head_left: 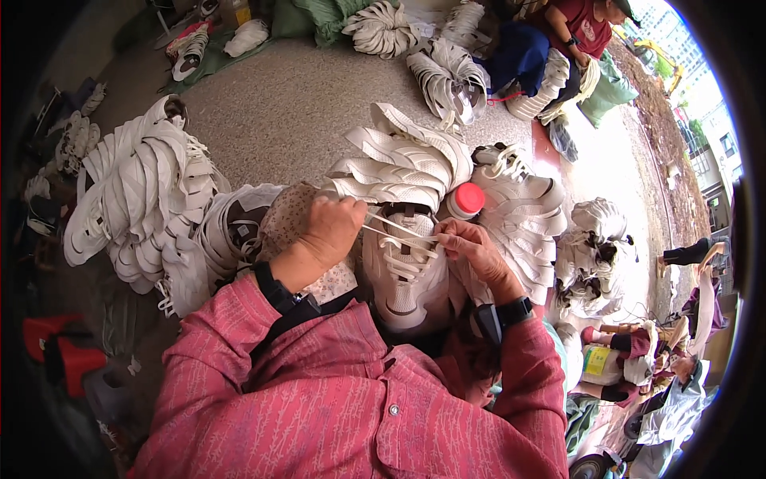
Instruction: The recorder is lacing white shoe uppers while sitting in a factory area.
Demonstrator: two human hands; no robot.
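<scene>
A white shoe upper rests in front of me with its toe pointing toward my body. White shoelace zigzags across its front, and loose lengths stretch out toward both hands. On the left, my left hand is closed, pinching a lace end pulled up from the upper. Fingers of my right hand pinch together on the lace at the upper's right edge. Just beyond the upper lies a fanned stack of white shoe uppers, with a red-capped container beside it.
Big piles of white uppers stand at the left and right. Flowered cloth lies by my left forearm. Another person sits at the far right with more uppers. Green sacks are at the back.
</scene>
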